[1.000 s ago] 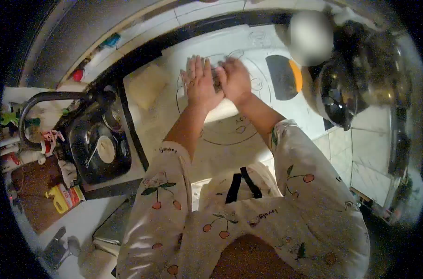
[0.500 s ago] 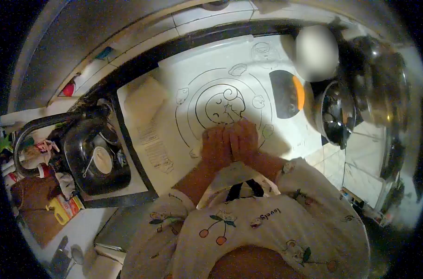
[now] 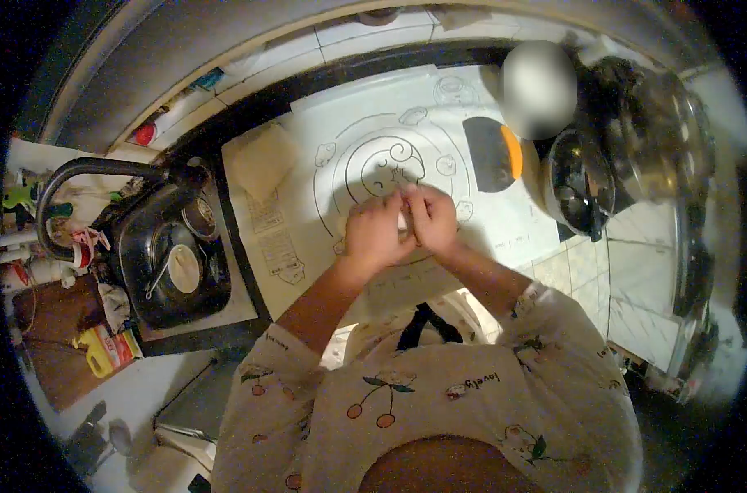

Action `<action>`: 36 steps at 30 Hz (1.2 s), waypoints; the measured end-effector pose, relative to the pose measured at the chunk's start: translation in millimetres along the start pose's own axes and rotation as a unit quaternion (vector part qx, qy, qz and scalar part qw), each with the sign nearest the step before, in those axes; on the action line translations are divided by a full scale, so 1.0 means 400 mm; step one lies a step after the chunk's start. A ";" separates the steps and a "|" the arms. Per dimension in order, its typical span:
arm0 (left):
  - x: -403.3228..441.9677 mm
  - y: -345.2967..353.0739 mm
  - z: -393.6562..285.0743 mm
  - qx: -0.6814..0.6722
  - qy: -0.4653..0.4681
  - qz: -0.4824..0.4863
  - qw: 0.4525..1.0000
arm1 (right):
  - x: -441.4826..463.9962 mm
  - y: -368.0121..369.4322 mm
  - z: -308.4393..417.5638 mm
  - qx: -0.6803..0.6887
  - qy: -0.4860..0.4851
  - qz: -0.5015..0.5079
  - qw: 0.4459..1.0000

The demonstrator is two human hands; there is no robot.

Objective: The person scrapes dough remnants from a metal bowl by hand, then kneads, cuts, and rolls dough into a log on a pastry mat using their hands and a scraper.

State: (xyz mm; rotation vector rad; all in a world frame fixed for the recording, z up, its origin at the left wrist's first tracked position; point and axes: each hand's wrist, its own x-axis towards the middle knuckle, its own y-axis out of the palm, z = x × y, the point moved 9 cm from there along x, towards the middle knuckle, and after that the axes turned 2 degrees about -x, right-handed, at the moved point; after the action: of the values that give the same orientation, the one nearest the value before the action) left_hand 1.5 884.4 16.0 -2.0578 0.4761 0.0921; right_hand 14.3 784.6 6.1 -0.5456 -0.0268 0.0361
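The white mat (image 3: 517,218) looks smooth, the black sink (image 3: 135,275) glossy, the shirt (image 3: 439,411) matt cloth.

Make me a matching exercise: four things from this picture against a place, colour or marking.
1. pale lump
2. scraper
3. mat
4. sink

A. black, left of the mat
B. dark, with an orange edge
C. between left hand and right hand, partly hidden
D. printed with line drawings

Pairs: 1-C, 2-B, 3-D, 4-A
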 end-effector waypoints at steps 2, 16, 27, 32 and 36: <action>-0.075 0.020 -0.031 0.012 0.018 -0.014 1.000 | -0.094 -0.003 -0.036 0.058 0.119 -0.009 0.991; 0.066 0.011 0.017 0.124 0.137 -0.288 0.940 | 0.070 0.032 -0.006 -0.137 -0.211 -0.126 0.960; 0.243 -0.063 0.080 0.093 0.062 -0.247 0.963 | 0.289 0.028 -0.010 -0.111 -0.009 -0.057 0.992; 0.072 -0.001 0.032 -0.090 -0.012 0.031 0.995 | 0.037 -0.008 -0.005 0.071 0.044 -0.073 0.994; -0.047 0.014 -0.035 0.082 0.060 -0.128 0.987 | -0.103 0.011 -0.055 0.034 -0.003 -0.085 0.996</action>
State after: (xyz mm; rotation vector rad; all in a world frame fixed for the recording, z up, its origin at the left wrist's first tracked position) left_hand -19.7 875.4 23.5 -1.9519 0.2784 -0.2200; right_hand -26.3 775.4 -15.7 -0.4732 -0.0777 -0.1274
